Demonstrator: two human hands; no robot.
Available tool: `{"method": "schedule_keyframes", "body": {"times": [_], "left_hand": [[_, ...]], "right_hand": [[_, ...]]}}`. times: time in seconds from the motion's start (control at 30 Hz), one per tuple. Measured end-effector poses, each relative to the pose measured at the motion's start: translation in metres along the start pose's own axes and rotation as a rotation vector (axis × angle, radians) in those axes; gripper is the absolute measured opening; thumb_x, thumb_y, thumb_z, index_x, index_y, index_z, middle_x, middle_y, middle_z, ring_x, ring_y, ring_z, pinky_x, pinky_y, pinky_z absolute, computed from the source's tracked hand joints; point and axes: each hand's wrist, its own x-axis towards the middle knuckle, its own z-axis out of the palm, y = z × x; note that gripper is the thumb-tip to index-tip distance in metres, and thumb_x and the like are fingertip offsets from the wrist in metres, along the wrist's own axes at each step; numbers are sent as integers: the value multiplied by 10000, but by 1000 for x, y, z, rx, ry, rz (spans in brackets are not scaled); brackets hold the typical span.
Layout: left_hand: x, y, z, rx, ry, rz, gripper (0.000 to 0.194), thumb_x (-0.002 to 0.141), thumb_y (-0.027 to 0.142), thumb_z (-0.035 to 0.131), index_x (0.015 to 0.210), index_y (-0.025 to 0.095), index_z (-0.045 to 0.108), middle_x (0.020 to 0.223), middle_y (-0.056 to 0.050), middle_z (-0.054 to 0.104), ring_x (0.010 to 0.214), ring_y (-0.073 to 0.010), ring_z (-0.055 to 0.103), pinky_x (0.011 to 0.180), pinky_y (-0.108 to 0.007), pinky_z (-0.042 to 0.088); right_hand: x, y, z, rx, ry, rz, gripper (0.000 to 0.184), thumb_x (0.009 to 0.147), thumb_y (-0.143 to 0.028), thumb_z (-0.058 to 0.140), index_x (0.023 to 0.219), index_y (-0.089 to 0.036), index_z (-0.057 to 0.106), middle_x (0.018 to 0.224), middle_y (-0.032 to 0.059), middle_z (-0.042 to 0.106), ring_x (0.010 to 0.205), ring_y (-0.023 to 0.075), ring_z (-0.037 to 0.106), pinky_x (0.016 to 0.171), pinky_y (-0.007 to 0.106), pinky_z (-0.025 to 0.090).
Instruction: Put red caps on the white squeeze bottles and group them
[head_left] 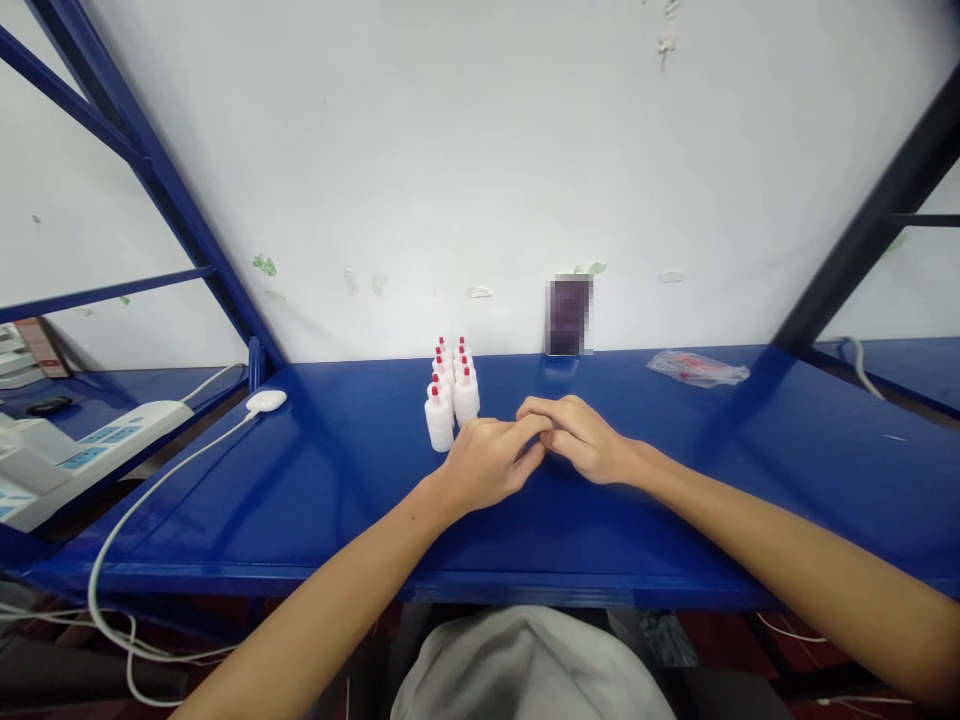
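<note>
My left hand [491,462] and my right hand [581,438] meet over the middle of the blue tabletop, with their curled fingers touching and partly overlapping. Both are closed, and no object shows between them. Just beyond my left hand, several small white plastic bottles with red caps stand upright in two rows; the front left bottle [439,420] is in full view. Behind my left knuckles, the base of the front right bottle [466,397] is partly hidden.
A clear plastic bag [697,367] with red bits lies at the back right. A blurred dark rectangular object [570,315] leans on the wall. At left are a white power strip [97,450], a white round charger [266,401] with its cable, and blue frame posts.
</note>
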Motion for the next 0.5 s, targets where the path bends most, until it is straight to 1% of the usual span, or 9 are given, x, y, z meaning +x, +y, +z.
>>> {"method": "schedule_keyframes", "body": {"times": [0.17,0.37,0.43,0.5], "left_hand": [[2,4,-4,-8,-8,17,137,939,206,473,1030,176,571,644,31,644,521,-105,584,525,-224,385],[1,6,-3,2,-16,27,161,958,221,452,1056,178,573,633,34,639,513,-107,578,524,-223,370],[1,4,-4,7,-29,15,173,958,228,441,1062,178,570,632,30,636,512,-110,576,518,-223,361],[2,2,-8,4,-51,-16,185,953,233,432,1066,176,566,635,26,631,505,-110,563,512,-223,349]], "right_hand": [[-1,1,0,62,28,-45,136,803,-257,406,871,-200,510,648,-27,508,558,143,441,577,284,327],[-2,1,3,127,55,-65,112,802,-247,409,853,-200,497,643,-33,479,550,135,421,569,282,325],[-2,1,4,143,57,-52,119,833,-273,408,864,-198,495,639,-36,477,548,132,421,568,278,325],[0,2,2,152,19,-24,176,890,-341,402,898,-197,502,637,-35,494,553,133,437,571,274,329]]}}
